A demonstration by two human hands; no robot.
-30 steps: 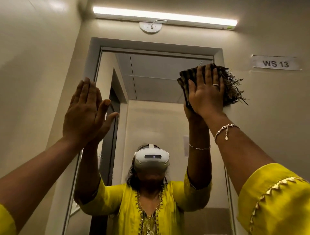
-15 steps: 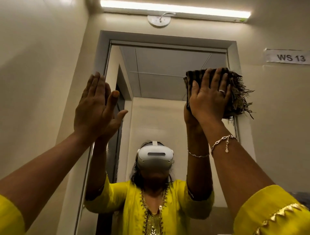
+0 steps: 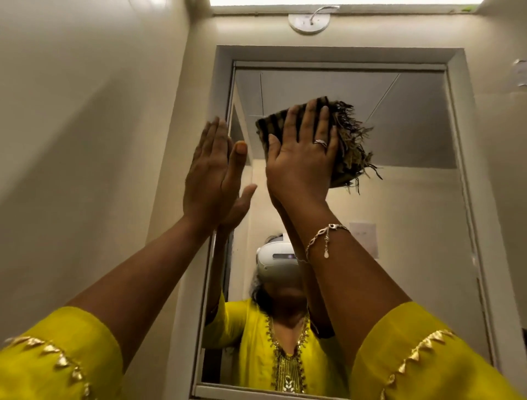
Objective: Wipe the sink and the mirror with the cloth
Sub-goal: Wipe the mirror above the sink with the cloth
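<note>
Cream-painted walls are seen all round one tall grey-framed wall mirror (image 3: pixel 413 137). One white tube light (image 3: pixel 342 2) and one round white fitting (image 3: pixel 309 21) are mounted above the mirror. One dark striped fringed cloth (image 3: pixel 352 142) is pressed flat on the mirror's upper glass by the right hand (image 3: pixel 302 154), its fingers spread and straight, not curled round it. The left hand (image 3: pixel 211 171) is laid flat at the mirror's left edge, fingers straight, nothing held. Two yellow gold-trimmed sleeves (image 3: pixel 427 357) are counted below; one silver ring (image 3: pixel 320 142) and one silver bracelet (image 3: pixel 325 237) are worn on the right.
</note>
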